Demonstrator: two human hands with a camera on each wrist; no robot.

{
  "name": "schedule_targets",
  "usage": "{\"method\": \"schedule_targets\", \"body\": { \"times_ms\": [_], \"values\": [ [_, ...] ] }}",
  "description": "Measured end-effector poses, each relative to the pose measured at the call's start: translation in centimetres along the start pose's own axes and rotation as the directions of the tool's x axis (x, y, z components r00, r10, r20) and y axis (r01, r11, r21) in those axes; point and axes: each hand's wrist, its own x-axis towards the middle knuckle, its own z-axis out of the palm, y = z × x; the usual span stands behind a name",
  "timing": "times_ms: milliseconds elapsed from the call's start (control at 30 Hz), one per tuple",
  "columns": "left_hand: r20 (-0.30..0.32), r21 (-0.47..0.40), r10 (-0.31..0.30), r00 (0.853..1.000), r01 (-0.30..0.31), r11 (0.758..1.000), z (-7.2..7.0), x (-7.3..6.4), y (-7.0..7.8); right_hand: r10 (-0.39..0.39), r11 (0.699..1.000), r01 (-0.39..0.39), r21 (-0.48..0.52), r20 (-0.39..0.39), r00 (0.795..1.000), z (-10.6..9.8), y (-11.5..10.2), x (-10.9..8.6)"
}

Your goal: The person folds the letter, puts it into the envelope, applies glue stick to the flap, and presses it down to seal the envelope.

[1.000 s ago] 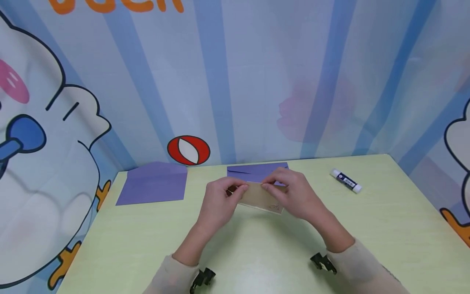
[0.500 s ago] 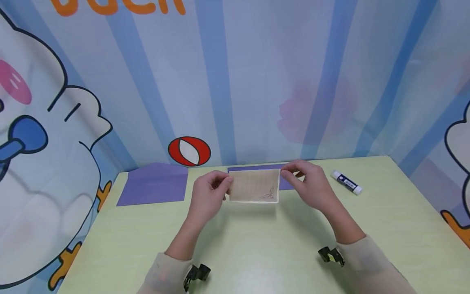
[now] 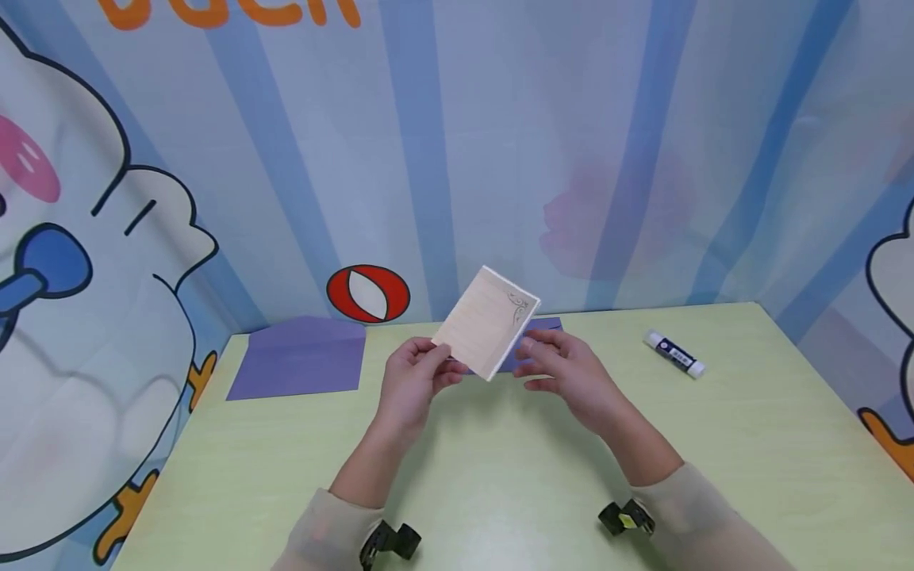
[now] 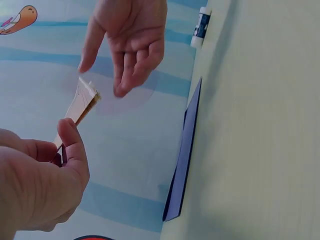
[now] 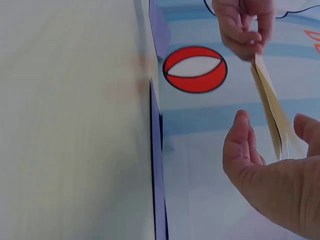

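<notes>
A cream folded card with a scroll ornament in one corner is held tilted above the table. My left hand pinches its lower left corner between thumb and fingers. Beside the card's right edge, my right hand has its fingers spread and holds nothing. In the left wrist view, the card appears nearly edge-on, its two leaves slightly apart, below the right hand. Behind the hands lies a purple envelope, partly hidden by the card and right hand.
Another purple envelope, flap raised, lies at the table's back left. A glue stick lies at the back right. The pale yellow table meets a printed blue backdrop along its rear edge.
The card was held at its top edge by both hands, then by its sides, and is now turned diagonally in the left hand. The right hand has let go of it.
</notes>
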Motion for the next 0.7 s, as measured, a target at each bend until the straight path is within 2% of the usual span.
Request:
{"method": "schedule_targets", "body": {
  "times_ms": [133,267,400,533,700],
  "values": [
    [0.046,-0.028,-0.053,0.998,0.054,0.998,0.7,-0.3,-0.8,0.019,0.997,-0.017,0.081,-0.026,0.999,0.8,0.5,0.1],
    [0.091,-0.028,-0.085,0.992,0.088,0.996,1.1,-0.5,-1.5,0.027,0.991,-0.009,0.134,-0.131,0.991,1.2,0.5,0.1],
    [0.126,0.006,-0.097,0.987,0.097,0.995,1.3,-0.7,-1.9,0.024,0.992,0.004,0.129,-0.215,0.976,1.2,0.4,0.2],
    [0.130,0.043,-0.093,0.987,0.088,0.995,1.3,-0.7,-1.9,0.015,0.995,0.012,0.102,-0.252,0.968,1.0,0.4,0.3],
    [0.086,0.125,-0.067,0.994,0.056,0.991,0.9,-0.6,-1.5,0.012,0.997,0.009,0.078,-0.269,0.963,0.5,0.5,0.5]
  ]
}}
